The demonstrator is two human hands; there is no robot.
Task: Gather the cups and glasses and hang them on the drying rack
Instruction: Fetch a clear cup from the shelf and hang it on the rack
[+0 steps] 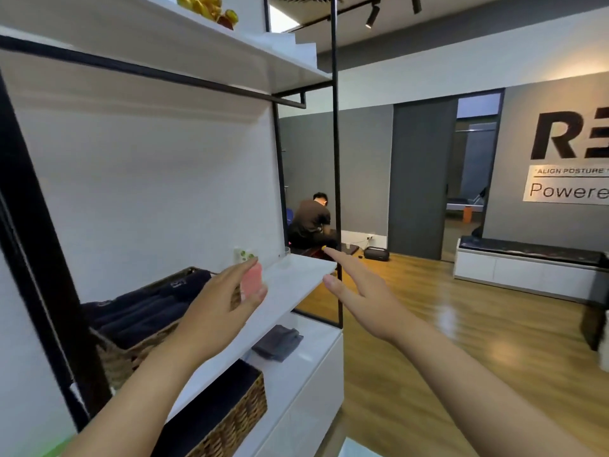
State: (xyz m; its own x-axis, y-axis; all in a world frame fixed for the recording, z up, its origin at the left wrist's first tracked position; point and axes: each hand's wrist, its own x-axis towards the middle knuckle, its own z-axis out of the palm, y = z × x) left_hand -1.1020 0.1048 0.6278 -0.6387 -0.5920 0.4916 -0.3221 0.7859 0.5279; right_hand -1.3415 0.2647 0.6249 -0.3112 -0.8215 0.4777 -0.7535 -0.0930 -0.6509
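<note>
Cup (pixel 252 281), pink, translucent, apparently plastic: located on the white shelf (pixel 296 282), partly enclosed by the left hand (pixel 227 305), whose fingers and thumb are curled round it; a firm grip cannot be confirmed through the blur. Right hand (pixel 359 285): spread flat, empty, held over the shelf's front corner. Second item, a clear glass (pixel 286 253), is seen at the shelf's rear beside the black post. A white cup with green print (pixel 244 255) stands behind the pink one. Wicker basket (pixel 145 324), coarse weave, holds dark folded cloths. Risk, as judged: a smooth wall may slip from a loose hold; neighbouring pieces may be knocked over on withdrawal. No drying rack is visible.
</note>
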